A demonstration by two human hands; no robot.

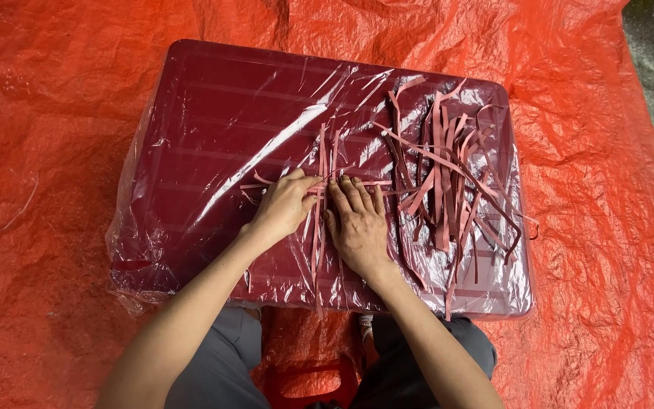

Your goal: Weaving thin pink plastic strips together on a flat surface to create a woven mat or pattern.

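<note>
Nearest to me, my grey-trousered knees (213, 363) frame a red plastic stool (316, 382) on the orange tarp (54, 113). Both my forearms reach forward over the near edge of the dark red board (213, 98), which is wrapped in clear plastic film. My left hand (285, 204) lies palm down, thumb and fingertips pinched on a crossing pink strip (266, 184). My right hand (357, 223) is flat and spread, fingers pressing the upright pink strips (321, 151) against the board, not closed around anything. These strips lie right under and between my two hands. A loose heap of strips (448, 182) sits just right of my right hand.
</note>
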